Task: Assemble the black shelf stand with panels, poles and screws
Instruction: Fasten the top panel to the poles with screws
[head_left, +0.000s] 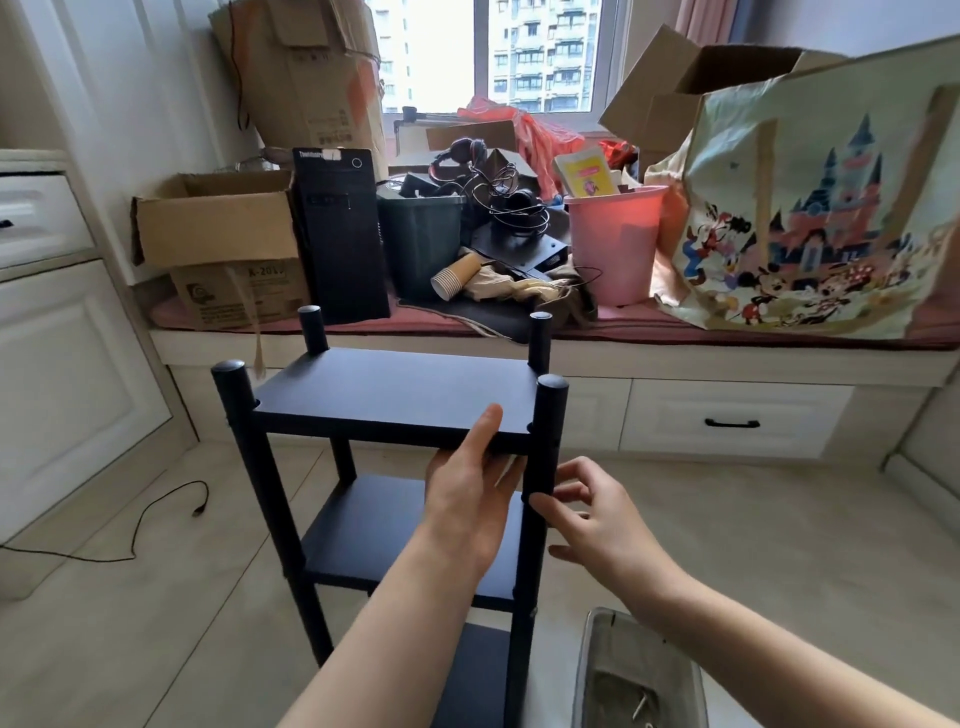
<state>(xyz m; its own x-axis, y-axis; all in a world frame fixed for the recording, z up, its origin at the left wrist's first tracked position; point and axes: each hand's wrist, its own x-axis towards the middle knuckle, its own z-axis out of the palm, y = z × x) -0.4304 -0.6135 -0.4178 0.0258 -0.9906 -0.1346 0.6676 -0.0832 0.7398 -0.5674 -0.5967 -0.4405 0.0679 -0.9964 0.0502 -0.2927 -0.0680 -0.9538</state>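
**Both hands at the near right corner of the standing shelf**

While the black shelf stand (395, 467) stands upright on the pale floor in front of you, your left hand (470, 488) lies against the front edge of its top panel (395, 387), fingers straight and reaching up over the edge onto the surface; it curls round nothing. Your right hand (582, 512) sits just beside the near right pole (545, 441), below the top panel. Its fingers are loosely bent, and the tips of thumb and forefinger meet the pole's side at a small dark spot; whether they pinch a screw there you cannot tell, since the spot is too small and dark to read.

The stand shows three panels stacked between four poles: the top one, a middle panel (374, 525) partly behind your left forearm, and a bottom one (475, 670) mostly hidden. Each pole rises above the top panel with a rounded cap.

At the lower right, beside your right forearm, a metal tray (592, 670) rests on the floor with a few small pieces in it. Behind the stand, the window bench (727, 358) carries cardboard boxes (218, 228), a black computer tower (340, 234), a pink bucket (613, 244) and a large cartoon-printed bag (810, 208). A black cable (150, 514) trails across the floor to the left.
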